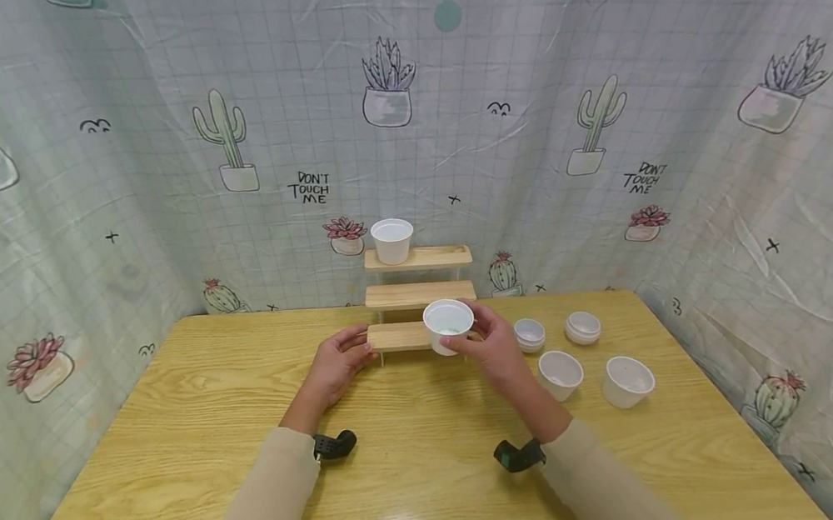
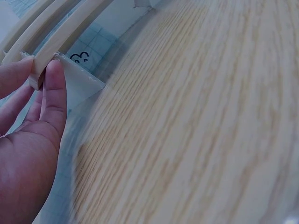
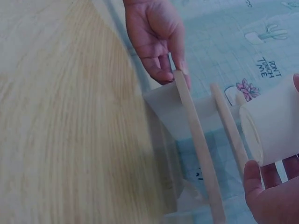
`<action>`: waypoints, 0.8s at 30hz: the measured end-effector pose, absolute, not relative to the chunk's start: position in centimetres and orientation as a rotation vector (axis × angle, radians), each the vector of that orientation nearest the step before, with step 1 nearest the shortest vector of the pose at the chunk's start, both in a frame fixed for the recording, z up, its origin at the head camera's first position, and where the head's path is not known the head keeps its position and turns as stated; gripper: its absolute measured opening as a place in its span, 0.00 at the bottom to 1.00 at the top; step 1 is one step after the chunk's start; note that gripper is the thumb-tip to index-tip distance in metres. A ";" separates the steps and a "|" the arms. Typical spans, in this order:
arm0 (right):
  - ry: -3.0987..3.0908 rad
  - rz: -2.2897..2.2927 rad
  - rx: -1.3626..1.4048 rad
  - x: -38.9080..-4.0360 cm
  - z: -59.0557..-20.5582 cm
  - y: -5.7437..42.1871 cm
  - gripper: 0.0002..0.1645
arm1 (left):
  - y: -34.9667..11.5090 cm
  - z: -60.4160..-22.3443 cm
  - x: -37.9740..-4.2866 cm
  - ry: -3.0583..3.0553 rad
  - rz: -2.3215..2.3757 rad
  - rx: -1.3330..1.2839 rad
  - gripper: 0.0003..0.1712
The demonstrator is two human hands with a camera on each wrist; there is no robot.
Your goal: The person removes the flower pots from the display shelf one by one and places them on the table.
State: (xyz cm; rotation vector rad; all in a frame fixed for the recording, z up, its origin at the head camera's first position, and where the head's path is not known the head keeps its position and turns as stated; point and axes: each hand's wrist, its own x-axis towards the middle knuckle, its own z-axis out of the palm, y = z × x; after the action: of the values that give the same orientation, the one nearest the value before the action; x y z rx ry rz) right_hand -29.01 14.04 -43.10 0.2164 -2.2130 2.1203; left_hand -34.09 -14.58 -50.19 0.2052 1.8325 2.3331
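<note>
A small three-tier wooden shelf (image 1: 420, 295) stands at the back of the table. My left hand (image 1: 335, 367) pinches the left end of its lowest board (image 2: 51, 51), thumb on one face and fingertips on the other. A white plastic tub (image 1: 449, 324) is in my right hand (image 1: 499, 351), thumb in front and fingers around its right side. The tub is upright, in front of the right part of the lowest board in the head view. Whether its base touches a board, I cannot tell. Another white tub (image 1: 393, 244) sits on the left of the top board.
Right of the shelf are two larger white tubs, a nearer one (image 1: 627, 382) and one by my forearm (image 1: 560, 373). Behind them stand two smaller white containers, left (image 1: 530, 334) and right (image 1: 583, 327). A printed curtain (image 1: 284, 139) surrounds the wooden table (image 1: 179, 450).
</note>
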 end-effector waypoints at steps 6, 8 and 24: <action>-2.211 2.101 0.231 -29.5 -42.2 14.6 0.42 | -14.5 -50.3 -34.1 1.830 2.339 0.188 0.32; -2.217 2.084 0.239 -29.7 -41.9 14.7 0.42 | -14.5 -50.3 -34.1 1.831 2.337 0.189 0.32; -2.155 2.138 0.297 -30.6 -40.2 15.4 0.40 | -14.4 -50.3 -34.2 1.840 2.334 0.192 0.32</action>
State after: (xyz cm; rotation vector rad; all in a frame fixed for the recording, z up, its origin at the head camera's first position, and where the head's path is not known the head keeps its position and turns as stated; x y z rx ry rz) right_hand -30.57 15.44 -40.17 0.2967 -2.1545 2.1381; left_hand -34.17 -14.44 -50.25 0.1924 1.8402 2.3338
